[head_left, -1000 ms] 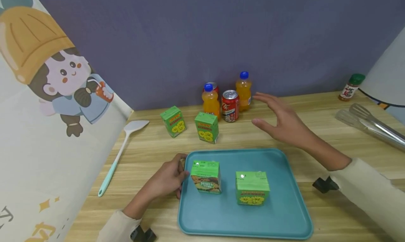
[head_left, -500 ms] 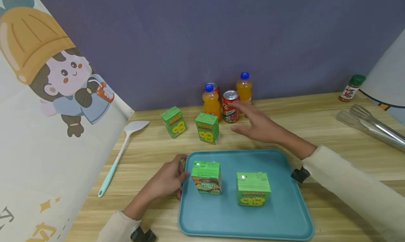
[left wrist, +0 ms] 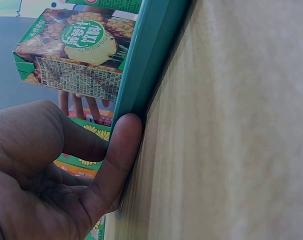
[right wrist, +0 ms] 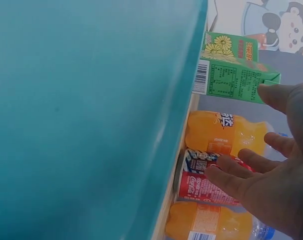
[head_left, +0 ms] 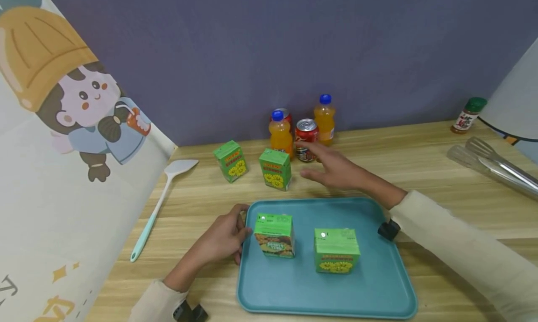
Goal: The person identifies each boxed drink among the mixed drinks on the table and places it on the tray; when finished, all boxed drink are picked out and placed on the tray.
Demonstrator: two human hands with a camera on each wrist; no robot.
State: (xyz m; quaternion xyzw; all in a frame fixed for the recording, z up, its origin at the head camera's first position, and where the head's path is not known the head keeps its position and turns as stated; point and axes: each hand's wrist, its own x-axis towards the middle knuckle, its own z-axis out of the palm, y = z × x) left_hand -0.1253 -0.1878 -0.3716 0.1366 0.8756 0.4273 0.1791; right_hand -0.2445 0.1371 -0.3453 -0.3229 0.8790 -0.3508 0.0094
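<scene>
My left hand [head_left: 222, 237] holds the left rim of a teal tray [head_left: 290, 291]. In the left wrist view, its finger and thumb pinch the tray's edge. On the tray stand two green juice cartons, the left carton [head_left: 275, 238] and the right carton [head_left: 336, 252]. Behind the tray, my right hand [head_left: 338, 168] reaches left with fingers spread and holds nothing. Its fingers pass in front of a red soda can [head_left: 306, 132], and its thumb points at a green juice carton [head_left: 275, 170]. The right wrist view shows that carton's side [right wrist: 231, 80] beside the thumb; contact cannot be told.
Another green carton [head_left: 231, 161] stands further left. Two orange soda bottles, the left bottle [head_left: 280, 135] and the right bottle [head_left: 325, 118], and a partly hidden can stand by the wall. A white spatula [head_left: 161, 200] lies left; tongs [head_left: 496, 165] and a spice jar [head_left: 466, 116] are right.
My right hand has moved left, from beside the right orange bottle to in front of the red can, near the standing carton. My left hand has stayed on the tray's rim.
</scene>
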